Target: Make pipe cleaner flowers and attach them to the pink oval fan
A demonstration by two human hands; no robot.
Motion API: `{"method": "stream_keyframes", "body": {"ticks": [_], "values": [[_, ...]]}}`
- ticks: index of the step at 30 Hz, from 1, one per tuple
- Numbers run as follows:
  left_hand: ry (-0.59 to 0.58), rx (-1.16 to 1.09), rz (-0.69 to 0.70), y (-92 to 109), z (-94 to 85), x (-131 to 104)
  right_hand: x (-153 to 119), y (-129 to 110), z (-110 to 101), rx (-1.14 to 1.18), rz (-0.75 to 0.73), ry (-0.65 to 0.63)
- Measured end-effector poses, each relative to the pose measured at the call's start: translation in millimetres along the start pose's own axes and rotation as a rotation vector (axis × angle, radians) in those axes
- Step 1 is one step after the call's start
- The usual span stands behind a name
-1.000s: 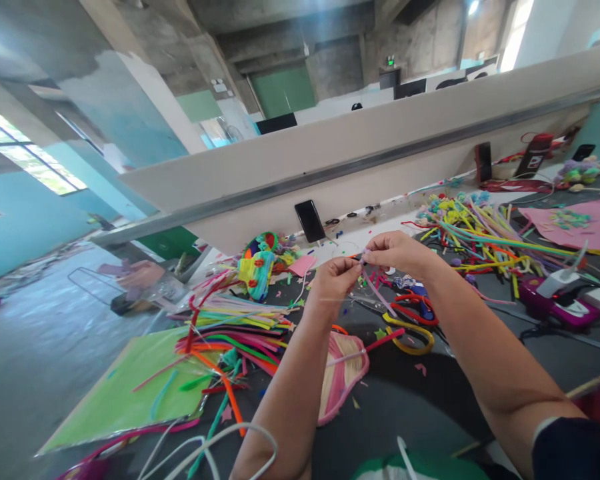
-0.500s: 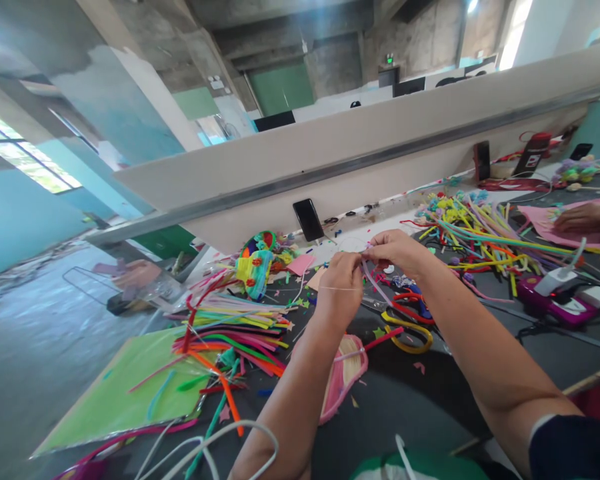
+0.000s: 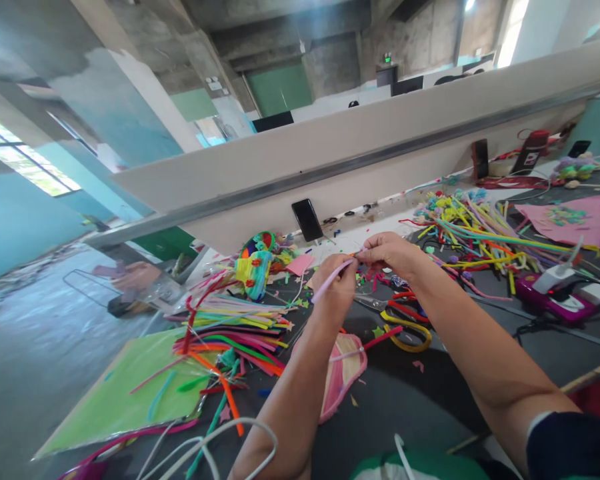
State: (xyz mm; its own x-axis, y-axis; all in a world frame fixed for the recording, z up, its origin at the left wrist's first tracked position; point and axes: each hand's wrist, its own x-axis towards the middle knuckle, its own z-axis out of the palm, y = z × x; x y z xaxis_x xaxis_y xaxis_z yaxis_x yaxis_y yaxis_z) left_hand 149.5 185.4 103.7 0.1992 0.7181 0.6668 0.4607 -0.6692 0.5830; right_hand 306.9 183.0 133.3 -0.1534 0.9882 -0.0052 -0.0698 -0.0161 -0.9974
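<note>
"One lilac pipe cleaner (image 3: pixel 326 284): where?"

"Above the dark surface (image 3: pixel 405 400), left of the yellow-handled scissors (image 3: pixel 410 347), pinched in the fingertips of left hand (image 3: pixel 336 275) and right hand (image 3: pixel 387 254)."

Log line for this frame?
left hand: pinching lilac pipe cleaner | right hand: closed at its end | yellow scissor handle: on tabletop

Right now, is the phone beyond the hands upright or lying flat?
Upright, slightly tilted: the phone shows its dark screen and seems propped against the pale partition.
</note>
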Motion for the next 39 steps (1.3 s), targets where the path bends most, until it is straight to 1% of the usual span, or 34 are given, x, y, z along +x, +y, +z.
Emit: {"method": "stream_keyframes", "body": {"ticks": [1,3,5,6,7,9,11,13,15,17,20,24,27,29,30,32,34,35,37,39], "values": [[-0.029,-0.104,-0.111,0.0,-0.7,1.6,-0.9,-0.1,0.2,-0.041,-0.024,-0.010],[-0.140,-0.383,-0.328,-0.4,-4.0,4.9,-3.1,-0.2,0.3,-0.130,-0.105,-0.046],[-0.286,-0.622,-0.476,-0.1,-9.7,7.9,-5.7,-0.6,-0.6,-0.211,-0.183,-0.093],[-0.351,-0.686,-0.515,0.8,-12.9,9.0,-7.1,-1.1,-1.5,-0.239,-0.207,-0.110],[-0.397,-0.717,-0.533,2.2,-16.1,9.9,-8.6,-2.0,-2.9,-0.259,-0.216,-0.121],[-0.417,-0.714,-0.526,5.9,-20.9,10.6,-11.8,-4.8,-7.1,-0.289,-0.209,-0.147],[-0.362,-0.656,-0.476,9.5,-22.8,10.3,-14.9,-8.4,-12.1,-0.307,-0.194,-0.192],[-0.282,-0.562,-0.382,11.8,-22.3,9.6,-17.7,-12.2,-15.9,-0.315,-0.186,-0.220],[-0.219,-0.480,-0.300,12.5,-20.6,9.1,-19.7,-15.4,-16.8,-0.311,-0.178,-0.189],[-0.202,-0.450,-0.278,12.2,-19.2,8.9,-20.7,-17.2,-14.6,-0.312,-0.168,-0.131],[-0.240,-0.488,-0.348,11.9,-19.0,9.1,-19.5,-15.7,-9.6,-0.310,-0.187,-0.078],[-0.298,-0.553,-0.498,12.6,-20.9,9.9,-14.9,-9.1,-6.8,-0.302,-0.248,-0.075],[-0.303,-0.561,-0.524,12.0,-20.4,10.2,-12.3,-6.1,-7.5,-0.321,-0.254,-0.079],[-0.298,-0.540,-0.471,9.9,-17.7,10.0,-11.2,-5.9,-8.1,-0.345,-0.247,-0.058],[-0.271,-0.514,-0.425,8.4,-15.8,9.6,-10.8,-6.0,-8.2,-0.353,-0.241,-0.037],[-0.163,-0.424,-0.300,5.0,-11.3,8.7,-9.9,-6.3,-7.8,-0.356,-0.222,0.018],[-0.057,-0.276,-0.142,2.1,-7.7,7.7,-9.0,-6.5,-6.4,-0.344,-0.203,0.066],[-0.025,-0.193,-0.058,1.3,-6.7,7.2,-8.7,-6.5,-5.5,-0.331,-0.194,0.079],[-0.005,-0.060,0.088,1.1,-6.4,6.3,-8.0,-6.1,-4.0,-0.303,-0.181,0.088],[-0.009,0.006,0.160,2.3,-7.5,5.5,-7.3,-5.1,-3.8,-0.304,-0.184,0.072]]}}
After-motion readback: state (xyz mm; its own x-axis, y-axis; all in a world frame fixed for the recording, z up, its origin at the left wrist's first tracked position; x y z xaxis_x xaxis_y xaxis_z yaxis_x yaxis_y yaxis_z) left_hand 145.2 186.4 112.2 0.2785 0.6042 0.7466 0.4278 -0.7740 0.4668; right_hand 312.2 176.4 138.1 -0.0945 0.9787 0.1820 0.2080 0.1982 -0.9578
